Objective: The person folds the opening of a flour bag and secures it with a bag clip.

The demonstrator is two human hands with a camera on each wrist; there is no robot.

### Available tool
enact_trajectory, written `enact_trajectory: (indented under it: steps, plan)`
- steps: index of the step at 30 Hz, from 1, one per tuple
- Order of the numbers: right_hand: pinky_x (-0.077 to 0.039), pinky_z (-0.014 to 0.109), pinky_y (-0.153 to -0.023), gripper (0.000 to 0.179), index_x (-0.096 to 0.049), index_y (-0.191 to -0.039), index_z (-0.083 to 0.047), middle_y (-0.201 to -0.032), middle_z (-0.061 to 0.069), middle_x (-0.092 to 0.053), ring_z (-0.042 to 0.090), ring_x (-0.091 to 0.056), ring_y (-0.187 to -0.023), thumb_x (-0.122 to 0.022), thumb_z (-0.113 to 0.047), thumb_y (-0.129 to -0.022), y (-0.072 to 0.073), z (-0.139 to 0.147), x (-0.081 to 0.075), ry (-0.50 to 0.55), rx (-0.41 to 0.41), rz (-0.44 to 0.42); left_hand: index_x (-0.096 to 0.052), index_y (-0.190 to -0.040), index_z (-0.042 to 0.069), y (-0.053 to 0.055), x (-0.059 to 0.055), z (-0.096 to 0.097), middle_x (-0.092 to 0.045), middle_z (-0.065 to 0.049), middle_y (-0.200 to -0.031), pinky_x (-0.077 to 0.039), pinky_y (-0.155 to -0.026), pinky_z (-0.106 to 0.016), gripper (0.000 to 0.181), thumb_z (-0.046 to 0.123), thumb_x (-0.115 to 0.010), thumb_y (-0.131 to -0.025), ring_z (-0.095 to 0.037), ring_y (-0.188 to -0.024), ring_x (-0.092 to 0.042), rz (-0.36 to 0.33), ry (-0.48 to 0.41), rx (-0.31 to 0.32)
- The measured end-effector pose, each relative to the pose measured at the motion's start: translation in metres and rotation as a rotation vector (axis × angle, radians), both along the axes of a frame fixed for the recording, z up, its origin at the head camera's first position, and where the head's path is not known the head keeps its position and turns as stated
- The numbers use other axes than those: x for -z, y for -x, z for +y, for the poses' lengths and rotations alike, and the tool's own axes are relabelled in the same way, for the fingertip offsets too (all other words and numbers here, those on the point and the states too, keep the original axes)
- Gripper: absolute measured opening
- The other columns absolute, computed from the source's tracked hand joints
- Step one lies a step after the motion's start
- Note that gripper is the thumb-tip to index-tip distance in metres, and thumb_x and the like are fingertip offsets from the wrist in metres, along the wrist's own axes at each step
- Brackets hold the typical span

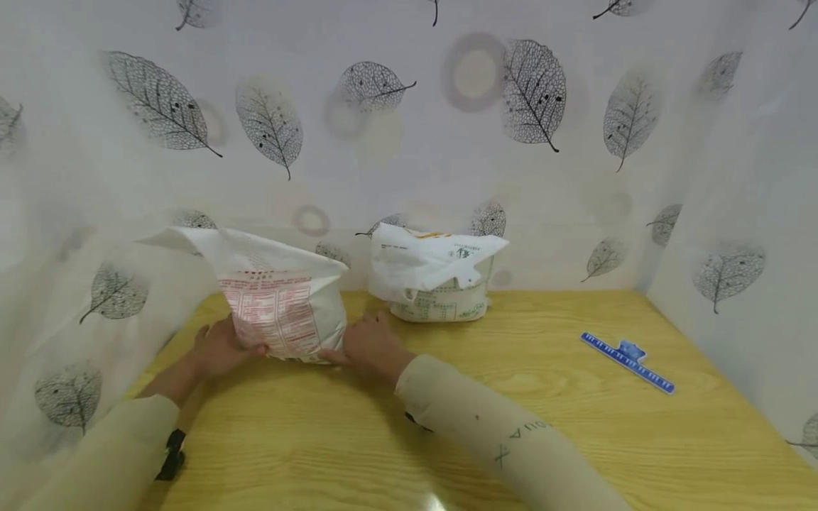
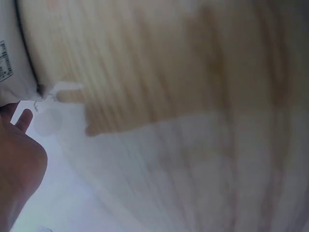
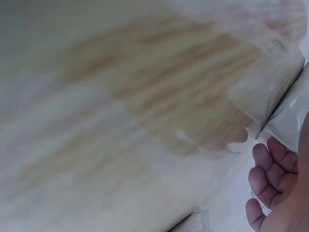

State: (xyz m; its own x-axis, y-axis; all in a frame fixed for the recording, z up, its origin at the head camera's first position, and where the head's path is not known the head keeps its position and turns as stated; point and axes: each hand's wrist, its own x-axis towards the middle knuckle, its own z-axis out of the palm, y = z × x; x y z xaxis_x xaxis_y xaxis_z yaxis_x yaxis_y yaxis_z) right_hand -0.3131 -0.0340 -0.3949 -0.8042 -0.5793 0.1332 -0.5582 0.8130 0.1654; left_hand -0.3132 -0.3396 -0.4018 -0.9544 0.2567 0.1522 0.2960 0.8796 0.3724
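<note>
A plump white bag with red print [image 1: 275, 316] stands towards the left of the table in the head view, its loose top flopping to both sides. My left hand [image 1: 220, 348] grips its lower left side, thumb across the front. On the lower right side my right hand [image 1: 373, 344] holds it, with the thumb along the bottom front edge. The left wrist view catches part of the bag [image 2: 9, 58] above the left hand [image 2: 19, 159]. In the right wrist view, curled fingers of the right hand [image 3: 280, 188] show beside the bag's lower edge.
A second white bag with green print [image 1: 441, 301] stands at the back, its top folded over. To the right lies a blue ruler-like clip [image 1: 629, 360] on the wooden table [image 1: 511, 383]. Leaf-patterned curtains [image 1: 409, 163] enclose the back and sides.
</note>
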Motion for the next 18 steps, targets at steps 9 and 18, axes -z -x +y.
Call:
enact_trajectory:
  steps: [9,18]
  plan:
    - [-0.043,0.043,-0.092,0.061,-0.057,-0.071,-0.020,-0.091,0.000,-0.073,0.023,-0.065,-0.093,-0.034,-0.069,-0.098,0.001,0.008,0.005,0.037,-0.053,-0.075,-0.039,-0.141,-0.004,-0.008,0.004,0.001,-0.052,-0.034,-0.135,-0.018,-0.102,-0.078,0.077,0.050,-0.062,-0.091,-0.058,-0.124,-0.045,0.046,0.027,-0.016]
    - [-0.040,0.041,-0.097,0.061,-0.063,-0.080,-0.016,-0.092,0.002,-0.072,0.020,-0.064,-0.094,-0.036,-0.066,-0.100,0.006,0.025,0.008,0.020,-0.103,-0.098,-0.046,-0.137,0.003,-0.007,-0.001,0.012,-0.055,-0.031,-0.134,-0.021,-0.101,-0.074,0.075,0.049,-0.072,-0.084,-0.056,-0.122,-0.049,0.020,-0.039,0.012]
